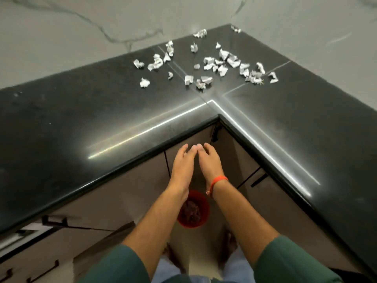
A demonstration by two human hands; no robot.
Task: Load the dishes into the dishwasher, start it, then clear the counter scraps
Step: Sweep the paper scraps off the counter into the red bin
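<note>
Crumpled white paper scraps [206, 62] lay scattered over the far corner of the black counter [81, 119], near the marbled wall [81, 27]. Well short of them, in front of the counter's inner edge, the left hand [183, 162] and right hand [210, 160] met at the fingertips, fingers relaxed, holding nothing. A red bucket [193, 211] stood on the floor below the wrists.

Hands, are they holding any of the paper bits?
It cannot be told for sure. The left hand and right hand are cupped together above the red bin; no paper shows between the fingers.
</note>
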